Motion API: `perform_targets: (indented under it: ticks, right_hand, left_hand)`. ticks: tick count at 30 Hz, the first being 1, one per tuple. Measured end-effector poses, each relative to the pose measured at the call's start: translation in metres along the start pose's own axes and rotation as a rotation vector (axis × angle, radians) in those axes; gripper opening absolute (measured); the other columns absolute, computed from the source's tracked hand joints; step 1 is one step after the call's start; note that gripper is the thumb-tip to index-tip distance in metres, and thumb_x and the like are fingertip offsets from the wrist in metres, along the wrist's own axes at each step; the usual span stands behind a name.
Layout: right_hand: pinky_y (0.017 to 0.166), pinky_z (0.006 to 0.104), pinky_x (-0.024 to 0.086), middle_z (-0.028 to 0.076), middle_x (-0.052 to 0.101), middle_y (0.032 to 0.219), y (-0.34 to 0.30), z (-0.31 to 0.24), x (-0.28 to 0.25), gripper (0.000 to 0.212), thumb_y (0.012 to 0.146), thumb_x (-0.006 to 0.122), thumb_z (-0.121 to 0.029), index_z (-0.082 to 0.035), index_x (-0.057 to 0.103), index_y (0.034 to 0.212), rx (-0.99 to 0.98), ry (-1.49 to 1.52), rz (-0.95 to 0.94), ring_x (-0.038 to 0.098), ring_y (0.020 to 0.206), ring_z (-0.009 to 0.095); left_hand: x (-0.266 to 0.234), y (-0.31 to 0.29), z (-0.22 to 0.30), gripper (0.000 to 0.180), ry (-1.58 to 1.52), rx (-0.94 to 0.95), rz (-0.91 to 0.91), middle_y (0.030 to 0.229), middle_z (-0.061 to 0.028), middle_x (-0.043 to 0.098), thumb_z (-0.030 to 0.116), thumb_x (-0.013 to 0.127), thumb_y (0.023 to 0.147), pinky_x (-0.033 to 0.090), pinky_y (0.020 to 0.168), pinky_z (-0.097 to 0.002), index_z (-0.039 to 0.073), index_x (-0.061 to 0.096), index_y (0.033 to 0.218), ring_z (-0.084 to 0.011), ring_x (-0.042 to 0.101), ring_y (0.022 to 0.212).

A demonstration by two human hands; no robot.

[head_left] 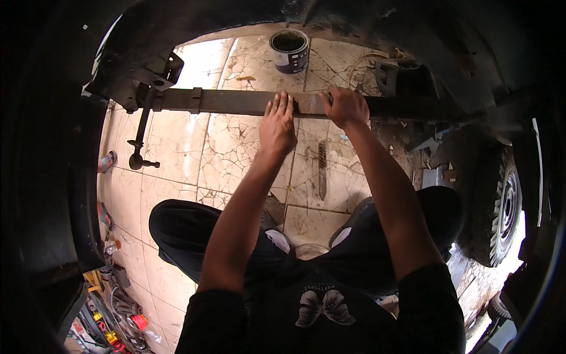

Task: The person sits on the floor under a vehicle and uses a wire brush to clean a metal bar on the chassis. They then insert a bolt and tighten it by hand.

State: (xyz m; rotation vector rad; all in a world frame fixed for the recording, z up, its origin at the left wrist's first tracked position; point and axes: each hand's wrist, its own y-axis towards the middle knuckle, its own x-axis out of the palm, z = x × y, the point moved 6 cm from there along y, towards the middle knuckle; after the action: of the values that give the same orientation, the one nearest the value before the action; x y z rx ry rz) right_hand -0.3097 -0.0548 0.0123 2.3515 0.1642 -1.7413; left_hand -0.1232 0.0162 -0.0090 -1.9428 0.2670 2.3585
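Under the dark vehicle body, a long rusty leaf spring (236,101) is seen spanning the wheel arch above the cracked tiled floor (230,153). The left hand (277,125) is laid flat on its middle, fingers together; the right hand (346,107) is clamped around it just beside. A paint can (289,51) stands beyond.

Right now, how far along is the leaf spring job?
Done: the wheel is off and lies at the right; the wheel arch is open. In hand: the left hand lies flat on the leaf spring and the right hand grips its top edge. Left: the spring's left end sits by the bracket; whether it is bolted cannot be told. The paint can stands open beyond.
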Motion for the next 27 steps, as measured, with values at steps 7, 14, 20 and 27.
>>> perform_targets:
  ticks: [7,14,20,27]
  right_hand:
    - [0.094,0.0510,0.056,0.016,0.076,0.105,-0.002,0.001,0.001,0.045,0.106,0.056,-0.051,-0.011,0.075,0.100,0.007,0.019,0.031,0.073,0.104,0.038]
    - [0.095,0.0504,0.056,0.016,0.076,0.106,0.001,-0.003,0.001,0.045,0.107,0.054,-0.050,-0.010,0.075,0.103,-0.023,0.044,0.023,0.073,0.106,0.038]
    - [0.093,0.0510,0.057,0.016,0.075,0.107,-0.004,0.000,0.001,0.044,0.106,0.055,-0.049,-0.010,0.074,0.103,-0.027,-0.020,0.019,0.073,0.104,0.037]
    - [0.095,0.0463,0.059,0.013,0.074,0.121,-0.010,-0.006,0.001,0.037,0.103,0.064,-0.041,-0.014,0.072,0.128,-0.370,0.027,0.183,0.072,0.111,0.032]
  left_hand:
    - [-0.004,-0.029,0.011,0.083,0.031,0.015,0.022,0.173,-0.0234,0.031,0.004,0.060,0.087,0.020,0.134,-0.0424,-0.004,0.032,0.165,-0.0338,0.028,0.162]
    - [-0.002,0.023,-0.005,0.098,-0.001,0.024,0.056,0.174,-0.0218,0.030,0.007,0.070,0.077,0.021,0.134,-0.0423,-0.001,0.029,0.166,-0.0333,0.027,0.163]
    - [0.000,-0.014,0.010,0.084,-0.059,0.011,0.038,0.175,-0.0205,0.029,0.004,0.061,0.086,0.018,0.134,-0.0421,-0.002,0.032,0.165,-0.0317,0.026,0.164]
    - [0.001,0.002,0.001,0.091,-0.029,0.017,0.064,0.175,-0.0198,0.030,0.005,0.063,0.081,0.019,0.135,-0.0420,0.000,0.031,0.166,-0.0311,0.026,0.163]
